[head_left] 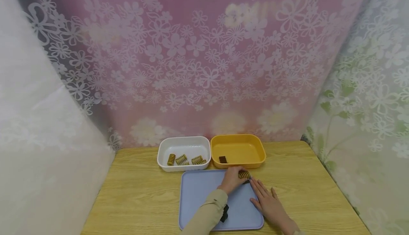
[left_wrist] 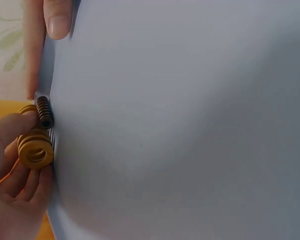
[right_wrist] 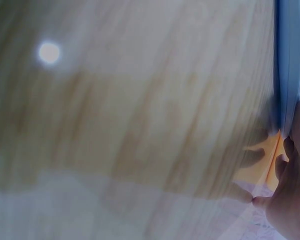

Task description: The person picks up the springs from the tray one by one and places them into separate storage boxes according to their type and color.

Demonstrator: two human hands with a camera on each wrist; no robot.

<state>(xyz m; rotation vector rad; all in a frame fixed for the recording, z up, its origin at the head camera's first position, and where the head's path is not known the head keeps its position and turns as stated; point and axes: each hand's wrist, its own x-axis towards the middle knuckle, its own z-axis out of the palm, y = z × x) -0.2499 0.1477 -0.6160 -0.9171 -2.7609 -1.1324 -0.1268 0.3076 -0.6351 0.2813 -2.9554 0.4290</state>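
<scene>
My left hand (head_left: 230, 180) pinches a yellow coil spring (head_left: 244, 174) at the far right corner of the pale blue tray (head_left: 204, 199). In the left wrist view, thumb and fingers curl around this yellow spring (left_wrist: 36, 151), its open end showing. A smaller dark spring (left_wrist: 44, 112) lies right beside it, close to the left thumb. My right hand (head_left: 270, 205) lies along the tray's right edge with straight fingers, the fingertips close to the springs. The right wrist view shows that hand (right_wrist: 290, 200) only partly, at the tray's side (right_wrist: 290, 65).
Behind the tray stand a white bin (head_left: 183, 139) with several yellow springs (head_left: 181, 159) and a yellow bin (head_left: 239, 137) with small dark pieces (head_left: 223, 159). All stand on a wooden table (head_left: 137, 192). Flowered curtains (head_left: 204, 68) hang behind and at both sides.
</scene>
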